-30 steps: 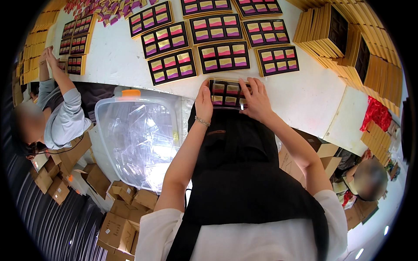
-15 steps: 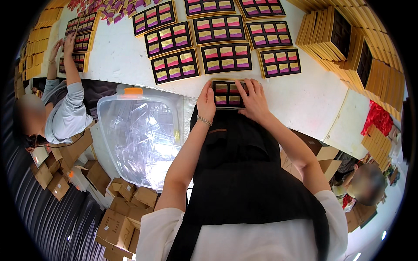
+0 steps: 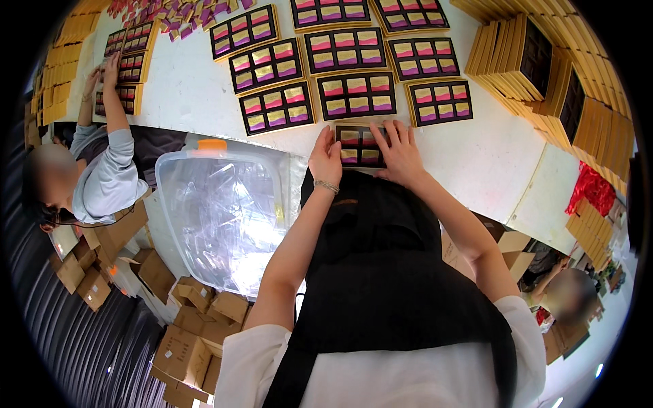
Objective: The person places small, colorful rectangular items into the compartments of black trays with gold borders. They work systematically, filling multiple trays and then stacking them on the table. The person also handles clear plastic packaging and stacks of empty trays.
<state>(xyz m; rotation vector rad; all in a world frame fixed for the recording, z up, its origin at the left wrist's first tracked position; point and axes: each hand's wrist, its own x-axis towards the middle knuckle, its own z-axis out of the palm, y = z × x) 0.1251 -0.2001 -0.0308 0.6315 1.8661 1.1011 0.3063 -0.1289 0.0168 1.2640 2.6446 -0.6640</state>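
At the table's near edge, a flat black-trayed box (image 3: 360,145) lies between my two hands. Small gold, pink and purple pieces sit in its compartments, looking darker and glossier than those in the other boxes; whether a clear cover lies over them I cannot tell. My left hand (image 3: 326,160) is closed along the box's left side, fingers pointing away from me. Across the right side and far corner reach the fingers of my right hand (image 3: 404,158), which hide that end. Just beyond are several filled boxes (image 3: 356,94) in rows, gold-edged with black trays.
A clear plastic bin (image 3: 166,204) of transparent pieces stands left, below the table (image 3: 469,160). Gold-edged boxes with black trays (image 3: 503,58) are stacked at right. Loose small pieces (image 3: 183,17) lie far left. A co-worker (image 3: 109,177) handles boxes at left; another person (image 3: 568,296) is at lower right.
My hands stay at the box's sides, with slight finger shifts. Its gold far rim shows less and its pieces look duller. The whole view has shifted slightly.
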